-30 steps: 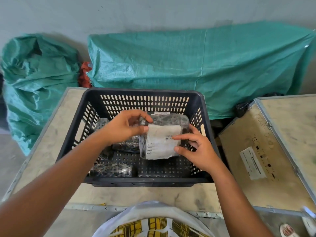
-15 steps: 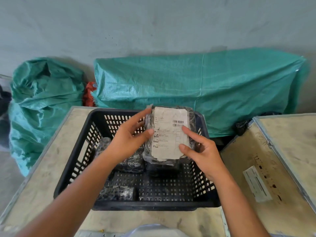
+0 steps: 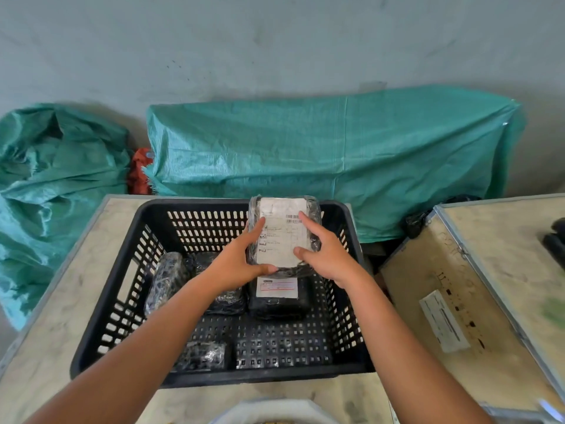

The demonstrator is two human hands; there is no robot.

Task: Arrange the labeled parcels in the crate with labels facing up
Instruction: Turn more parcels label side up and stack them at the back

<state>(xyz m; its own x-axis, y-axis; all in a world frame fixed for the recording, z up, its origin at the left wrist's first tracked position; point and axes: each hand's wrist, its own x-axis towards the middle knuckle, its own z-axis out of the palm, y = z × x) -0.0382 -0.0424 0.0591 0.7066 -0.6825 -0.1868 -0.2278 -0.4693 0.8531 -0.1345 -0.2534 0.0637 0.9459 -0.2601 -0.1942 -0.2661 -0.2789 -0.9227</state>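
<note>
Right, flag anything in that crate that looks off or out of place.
In the black crate, only the parcel lying at centre shows a label facing up. The three wrapped parcels to its left show no label. The left hand and right hand hold a labeled parcel tilted above the crate.

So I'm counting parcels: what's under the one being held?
Under the held parcel a black parcel lies in the crate, label up. Its far end is covered, and anything behind it can't be seen.
</note>
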